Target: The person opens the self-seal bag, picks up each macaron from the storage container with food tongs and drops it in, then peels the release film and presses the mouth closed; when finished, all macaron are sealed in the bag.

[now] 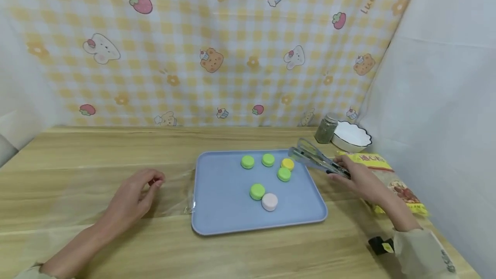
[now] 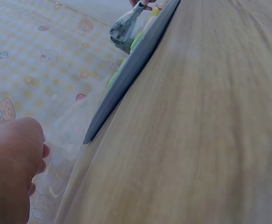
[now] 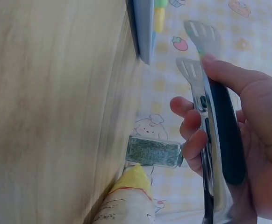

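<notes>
My right hand grips metal tongs with dark handle grips. Their slotted ends stand apart with nothing between them, over the tray's right back edge. The blue-grey tray carries several green macarons, a yellow one and a pale pink one. Left of the tray, my left hand has curled fingers, with thumb and index finger pinching a clear plastic film. That film reaches the tray's left edge; its outline is faint, and the fingertips are partly hidden in the left wrist view.
At the back right stand a glass jar of dried green herbs and a white scalloped dish. A yellow-and-clear food packet lies beside my right forearm. Near the right sleeve is a small black object. A checked cloth hangs behind the table.
</notes>
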The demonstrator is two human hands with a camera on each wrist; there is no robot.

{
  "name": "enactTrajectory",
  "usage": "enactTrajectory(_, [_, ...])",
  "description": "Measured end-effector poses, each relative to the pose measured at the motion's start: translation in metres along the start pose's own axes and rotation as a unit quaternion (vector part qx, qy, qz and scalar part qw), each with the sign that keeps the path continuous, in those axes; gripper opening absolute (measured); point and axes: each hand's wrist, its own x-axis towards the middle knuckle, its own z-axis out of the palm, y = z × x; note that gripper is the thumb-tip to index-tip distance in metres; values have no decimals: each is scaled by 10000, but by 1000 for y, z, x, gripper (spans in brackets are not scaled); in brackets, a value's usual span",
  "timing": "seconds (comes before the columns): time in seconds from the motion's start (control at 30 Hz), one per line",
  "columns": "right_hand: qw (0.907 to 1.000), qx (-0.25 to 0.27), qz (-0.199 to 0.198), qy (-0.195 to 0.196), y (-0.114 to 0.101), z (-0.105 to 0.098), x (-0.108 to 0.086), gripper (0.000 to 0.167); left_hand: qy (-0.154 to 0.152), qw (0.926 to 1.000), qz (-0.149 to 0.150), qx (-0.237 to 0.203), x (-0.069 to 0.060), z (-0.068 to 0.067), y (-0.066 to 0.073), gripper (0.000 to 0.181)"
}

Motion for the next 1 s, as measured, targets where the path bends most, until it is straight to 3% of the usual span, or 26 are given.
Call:
enactTrajectory(0.23, [9994,-275,-220,44,0,-1,2,31,13,10000,45,44,-1,0,-1,19])
enactTrajectory(0.53, [9987,-354,-366,-2,-3,-2,-1,41,25,10000,34,0,-2,0,-1,15])
enactTrajectory(0.7, [9989,-137,-409,-157,-5,3,1,39,101,9999,112,-51,-3,-2,-1,20])
enactTrajectory(1.0, [9960,-145,-857,209,-4,2,0,29,211,9997,-49,-150,-3,0,0,19])
